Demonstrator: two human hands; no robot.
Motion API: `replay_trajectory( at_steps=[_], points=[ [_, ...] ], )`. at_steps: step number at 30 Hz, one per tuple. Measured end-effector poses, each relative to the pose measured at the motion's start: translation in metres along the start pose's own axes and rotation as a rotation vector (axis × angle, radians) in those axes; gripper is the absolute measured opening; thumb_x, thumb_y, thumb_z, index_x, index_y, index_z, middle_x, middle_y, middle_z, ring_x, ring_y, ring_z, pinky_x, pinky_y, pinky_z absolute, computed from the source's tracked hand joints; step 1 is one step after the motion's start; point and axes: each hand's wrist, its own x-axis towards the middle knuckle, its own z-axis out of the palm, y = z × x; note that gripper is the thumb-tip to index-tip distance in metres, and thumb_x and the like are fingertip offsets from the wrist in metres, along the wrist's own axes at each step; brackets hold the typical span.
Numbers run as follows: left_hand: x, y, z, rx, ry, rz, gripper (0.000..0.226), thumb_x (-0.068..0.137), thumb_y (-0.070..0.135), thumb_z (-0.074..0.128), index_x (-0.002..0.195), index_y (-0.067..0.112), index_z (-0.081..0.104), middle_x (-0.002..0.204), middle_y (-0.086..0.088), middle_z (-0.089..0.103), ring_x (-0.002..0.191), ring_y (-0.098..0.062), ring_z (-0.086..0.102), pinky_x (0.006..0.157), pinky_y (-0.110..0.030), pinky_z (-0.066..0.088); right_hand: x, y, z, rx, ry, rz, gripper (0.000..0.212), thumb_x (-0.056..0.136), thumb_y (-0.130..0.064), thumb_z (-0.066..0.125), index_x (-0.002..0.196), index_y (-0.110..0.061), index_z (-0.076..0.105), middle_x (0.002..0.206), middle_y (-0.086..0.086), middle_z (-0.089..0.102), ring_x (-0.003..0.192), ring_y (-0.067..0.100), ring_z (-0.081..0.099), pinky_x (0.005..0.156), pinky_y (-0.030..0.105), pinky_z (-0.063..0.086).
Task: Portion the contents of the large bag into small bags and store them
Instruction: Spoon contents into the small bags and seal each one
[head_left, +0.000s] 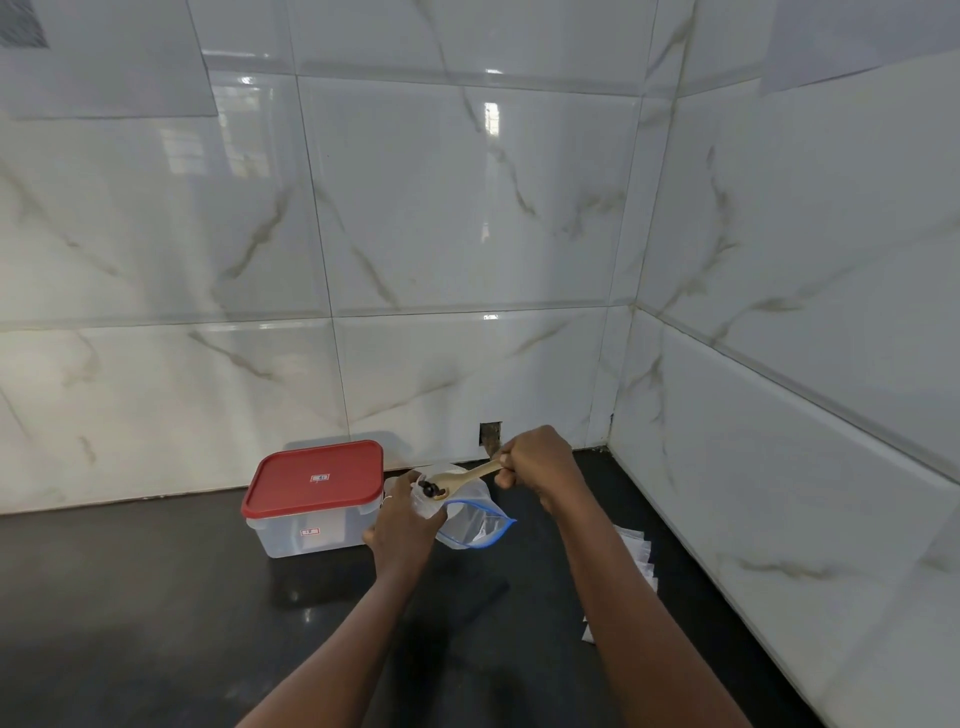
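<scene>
A: Gripping the wooden spoon (467, 475) in the right hand (540, 470), holding dark pieces (430, 487) over the small bag (425, 506).
B: Clutching that bag with curled left hand (402, 527) fingers. Filling step, surely.
A: Leaving the large bag (475, 522) at three o'clock (blue zip showing).
B: Next, probably: tipping steadily, sealing, stowing in the red-lidded container (317, 488) at nine o'clock.

- glossy white marble-look wall tiles (415, 208) with grey-brown veins; two walls meet in a corner at right
- polished black countertop (130, 597)
- small rectangular cut-out (490, 434) at the wall base
- bright window reflection (491, 117) on the tiles
</scene>
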Motion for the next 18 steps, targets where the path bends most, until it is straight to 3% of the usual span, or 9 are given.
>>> replay_trajectory(
  at_steps=[2,5,10,14,18],
  points=[
    [-0.001,-0.001,0.000,-0.002,0.004,-0.002,0.063,0.077,0.033,0.074,0.131,0.023,0.044,0.131,-0.002,0.056,0.118,-0.027,0.053,0.101,-0.054,0.034,-0.004,-0.004,0.007,-0.170,0.017,-0.108,0.024,0.088,-0.004,0.051,0.104,0.004,0.068,0.086,0.015,0.069,0.065,0.018,0.062,0.062,0.022,0.052],
    [-0.001,-0.001,0.000,0.008,0.007,-0.025,0.064,0.078,0.034,0.073,0.132,0.023,0.043,0.132,-0.002,0.056,0.119,-0.027,0.053,0.102,-0.053,0.034,-0.012,-0.008,0.018,-0.333,0.036,-0.274,0.025,0.092,-0.003,0.049,0.106,-0.001,0.070,0.098,0.015,0.071,0.080,0.021,0.068,0.080,0.023,0.056],
    [0.001,-0.002,0.000,-0.032,0.018,-0.060,0.063,0.078,0.034,0.072,0.132,0.021,0.042,0.131,-0.003,0.056,0.117,-0.028,0.053,0.102,-0.053,0.034,-0.019,-0.014,0.029,-0.527,0.001,-0.432,0.033,0.095,-0.004,0.044,0.121,-0.007,0.064,0.123,0.011,0.063,0.111,0.024,0.059,0.102,0.029,0.044],
    [0.002,-0.002,-0.002,-0.055,0.018,-0.076,0.062,0.079,0.030,0.071,0.132,0.019,0.041,0.130,-0.004,0.055,0.117,-0.029,0.052,0.102,-0.053,0.034,-0.024,-0.018,0.030,-0.595,-0.018,-0.471,0.035,0.095,-0.002,0.042,0.124,-0.007,0.061,0.126,0.013,0.062,0.114,0.026,0.056,0.103,0.030,0.042],
    [0.004,0.000,-0.007,-0.085,0.027,-0.091,0.059,0.081,0.027,0.069,0.133,0.018,0.042,0.129,-0.007,0.056,0.117,-0.030,0.052,0.101,-0.053,0.037,-0.019,-0.010,0.021,-0.550,0.159,-0.422,0.033,0.094,-0.005,0.043,0.117,-0.007,0.066,0.116,0.010,0.066,0.109,0.023,0.056,0.092,0.027,0.045]
  ],
)
